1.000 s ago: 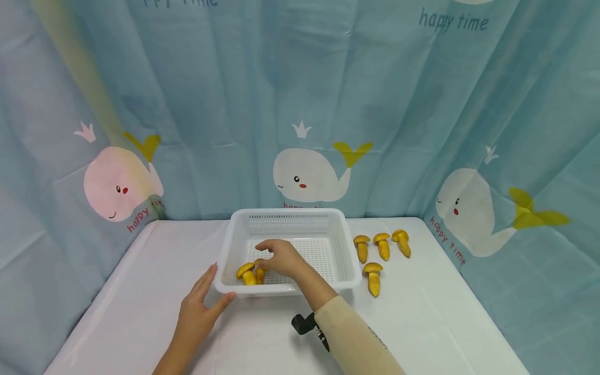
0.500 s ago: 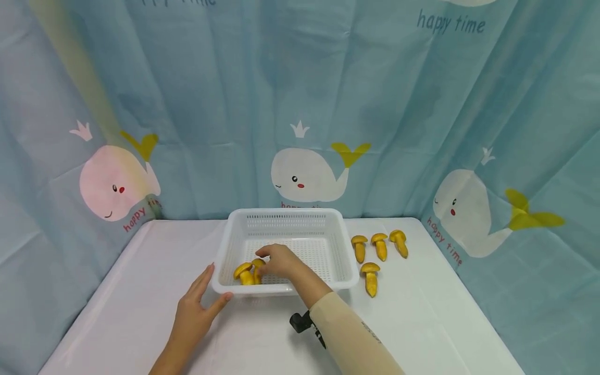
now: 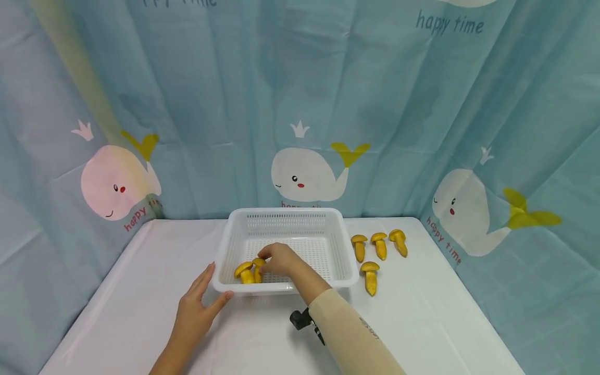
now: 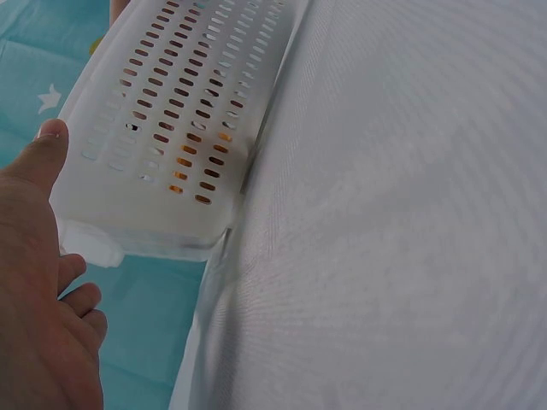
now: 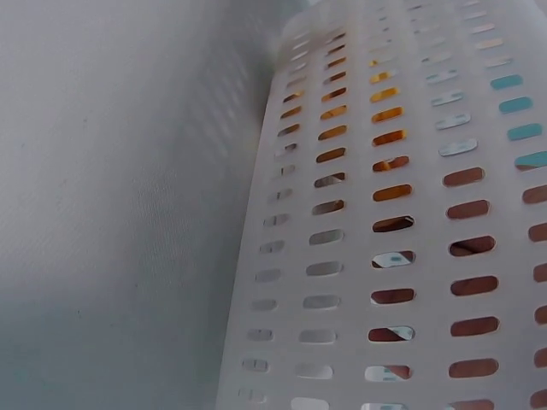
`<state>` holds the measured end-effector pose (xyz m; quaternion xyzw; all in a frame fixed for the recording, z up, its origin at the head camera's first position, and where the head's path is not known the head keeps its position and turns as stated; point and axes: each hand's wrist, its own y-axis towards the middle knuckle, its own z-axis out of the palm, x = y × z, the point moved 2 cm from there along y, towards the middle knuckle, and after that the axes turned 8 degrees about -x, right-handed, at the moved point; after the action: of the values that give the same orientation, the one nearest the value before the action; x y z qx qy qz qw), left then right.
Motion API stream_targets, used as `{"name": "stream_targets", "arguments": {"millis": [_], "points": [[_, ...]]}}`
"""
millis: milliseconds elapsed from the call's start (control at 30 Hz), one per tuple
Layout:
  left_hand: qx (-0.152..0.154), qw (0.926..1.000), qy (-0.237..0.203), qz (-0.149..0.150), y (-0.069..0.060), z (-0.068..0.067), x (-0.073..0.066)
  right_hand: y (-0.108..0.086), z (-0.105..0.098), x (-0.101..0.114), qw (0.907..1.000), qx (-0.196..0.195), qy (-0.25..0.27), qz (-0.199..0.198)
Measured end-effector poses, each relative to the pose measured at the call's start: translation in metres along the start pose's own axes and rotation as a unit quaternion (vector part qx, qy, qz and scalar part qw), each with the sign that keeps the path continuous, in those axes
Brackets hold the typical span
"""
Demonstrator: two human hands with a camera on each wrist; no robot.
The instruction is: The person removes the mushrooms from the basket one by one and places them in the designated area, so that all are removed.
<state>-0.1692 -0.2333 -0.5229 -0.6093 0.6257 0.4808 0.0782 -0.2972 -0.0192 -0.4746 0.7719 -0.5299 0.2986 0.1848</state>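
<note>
A white perforated basket (image 3: pixel 334 285) stands on the table, its wall (image 4: pixel 162 205) close up in the left wrist view. At its front left corner the left hand (image 3: pixel 193 315) rests with fingers spread and fairly straight, thumb against the front rim. The right hand (image 3: pixel 280 259) reaches inside, thumb and index finger at the cap and stem of a yellow mushroom (image 3: pixel 257 275), seemingly pinching it. Another yellow mushroom (image 3: pixel 245 271) lies just left of that one, caps towards the back. In the right wrist view the basket wall (image 5: pixel 350 282) hides the right hand's fingertips.
Right of the basket, three yellow mushrooms (image 3: pixel 359 248) (image 3: pixel 380 247) (image 3: pixel 399 242) lie in a row, with one more (image 3: pixel 371 278) in front. A blue whale-print curtain (image 3: pixel 215 130) hangs behind and beside the white table (image 3: pixel 262 333).
The right index finger has come down from above onto the right-hand mushroom in the basket. The view has shifted slightly; the left hand keeps its place at the corner.
</note>
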Motion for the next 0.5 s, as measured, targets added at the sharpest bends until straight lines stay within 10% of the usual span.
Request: {"name": "stream_targets", "arguments": {"millis": [500], "points": [[-0.005,1.0,0.003,0.002,0.0004,0.0014,0.0005,-0.0027,-0.0036,0.0034,0.9996,-0.014,-0.023,0.001]]}}
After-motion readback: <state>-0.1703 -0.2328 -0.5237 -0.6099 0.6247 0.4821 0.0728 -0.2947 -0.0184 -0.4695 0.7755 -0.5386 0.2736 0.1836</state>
